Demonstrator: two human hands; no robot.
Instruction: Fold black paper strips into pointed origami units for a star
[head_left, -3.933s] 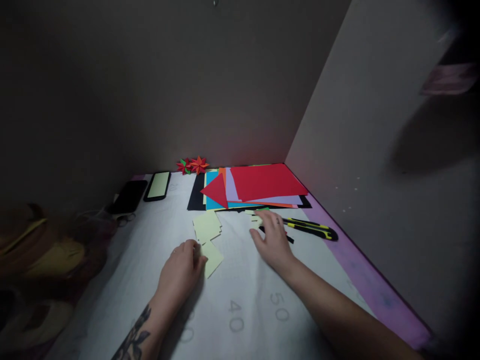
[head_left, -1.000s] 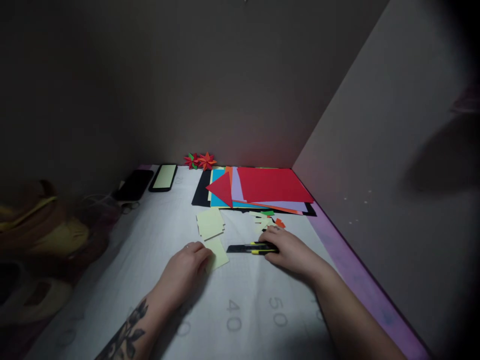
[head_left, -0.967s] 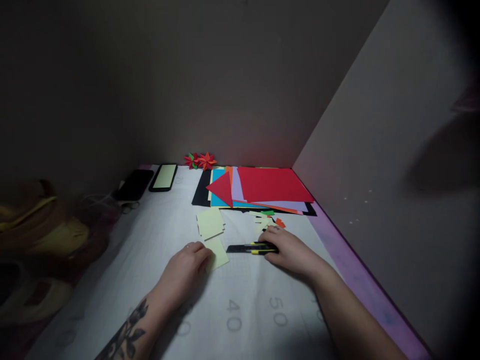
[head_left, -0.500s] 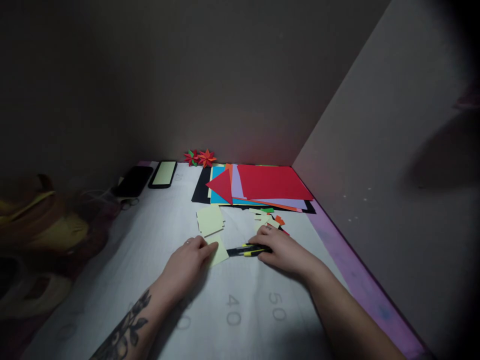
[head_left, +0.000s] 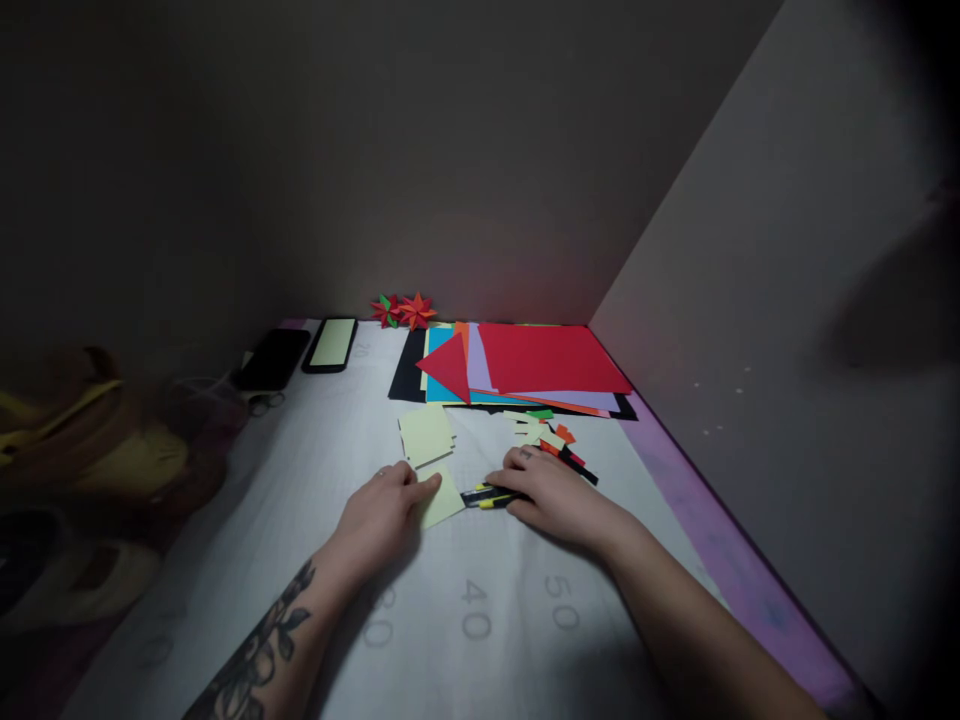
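Observation:
My left hand [head_left: 382, 510] lies on the white mat, its fingertips pressing the near edge of a pale yellow paper square [head_left: 444, 497]. My right hand [head_left: 551, 495] is closed over a black and yellow utility knife [head_left: 487, 495], whose tip points left toward that square. A small stack of pale yellow squares [head_left: 426, 436] sits just beyond it. Small paper scraps [head_left: 551, 438] in yellow, green, orange and black lie beyond my right hand.
A fan of coloured sheets with a red one on top [head_left: 547, 360] lies at the back. Two paper stars [head_left: 405, 311] stand by the wall. Two phones [head_left: 330, 343] lie at the back left. Walls close the back and right; a purple strip [head_left: 720, 560] edges the mat [head_left: 480, 620].
My right hand picked the knife up from the right side and slid it left toward the yellow square. My left hand stayed on that square.

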